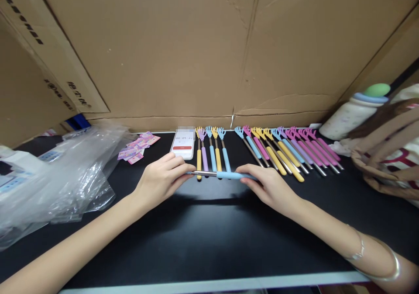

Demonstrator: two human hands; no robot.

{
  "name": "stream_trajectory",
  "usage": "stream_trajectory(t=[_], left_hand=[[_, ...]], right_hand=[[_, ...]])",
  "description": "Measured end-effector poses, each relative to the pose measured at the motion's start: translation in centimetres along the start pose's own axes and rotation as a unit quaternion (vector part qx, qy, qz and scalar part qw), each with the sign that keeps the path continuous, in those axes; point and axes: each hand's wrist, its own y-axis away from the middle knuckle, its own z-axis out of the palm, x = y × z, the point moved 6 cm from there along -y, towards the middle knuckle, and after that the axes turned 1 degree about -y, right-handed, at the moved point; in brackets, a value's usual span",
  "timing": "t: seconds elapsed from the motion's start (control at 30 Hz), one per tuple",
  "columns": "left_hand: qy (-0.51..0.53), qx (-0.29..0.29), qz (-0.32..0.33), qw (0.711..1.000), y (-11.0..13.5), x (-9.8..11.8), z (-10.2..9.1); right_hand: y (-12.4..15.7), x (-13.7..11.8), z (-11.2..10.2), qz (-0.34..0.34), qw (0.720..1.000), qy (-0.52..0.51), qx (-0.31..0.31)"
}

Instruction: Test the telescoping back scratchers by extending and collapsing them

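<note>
A blue back scratcher (229, 175) with a bare metal shaft lies level between my two hands, above the black table. My left hand (166, 174) pinches its left end, and the fingers cover most of that tip. At the right, my right hand (266, 184) grips the blue handle end between thumb and fingers. Just behind it lies a small row of yellow, purple and blue back scratchers (213, 152). Further right is a larger group of back scratchers (288, 152) in blue, pink, yellow, purple and magenta, claws pointing away from me.
A phone (183, 143) showing a timer lies behind my left hand. Pink and purple cards (137, 147) are scattered left of it. Clear plastic bags (75, 171) cover the left side. A white bottle (353, 115) and a brown bag (386, 154) stand at right. Cardboard (183, 53) walls the back.
</note>
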Motion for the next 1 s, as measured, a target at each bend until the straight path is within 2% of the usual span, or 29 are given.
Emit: stream_trajectory(t=[0.13, 0.33, 0.53, 0.67, 0.8, 0.87, 0.93, 1.0], left_hand=[[-0.017, 0.006, 0.016, 1.000, 0.0, 0.4, -0.2], [-0.017, 0.003, -0.008, 1.000, -0.2, 0.4, 0.1], [-0.022, -0.001, -0.010, 1.000, -0.6, 0.5, 0.3], [-0.036, -0.003, -0.016, 0.999, -0.7, -0.2, 0.0], [-0.068, 0.054, -0.042, 0.995, -0.8, -1.6, -1.7], [-0.082, 0.081, -0.078, 0.990, -0.6, -2.5, -2.4], [-0.079, 0.077, -0.103, 0.988, -0.3, -2.9, -2.3], [-0.073, 0.047, -0.076, 0.993, -0.1, -2.4, -1.4]], right_hand=[[0.0, -0.3, 0.1, 0.012, 1.000, -0.011, -0.011], [-0.2, -0.1, 0.1, 0.025, 0.999, -0.001, -0.037], [-0.2, -0.5, 0.4, 0.024, 0.990, 0.109, -0.088], [0.0, -0.7, 1.1, 0.011, 0.980, 0.174, -0.099], [-0.1, -0.1, 0.9, 0.007, 0.974, 0.215, -0.069], [-0.2, 0.9, 0.4, 0.043, 0.973, 0.217, -0.060], [-0.3, 2.3, 0.0, 0.109, 0.967, 0.222, -0.065], [-0.2, 3.5, -0.4, 0.172, 0.953, 0.234, -0.080]])
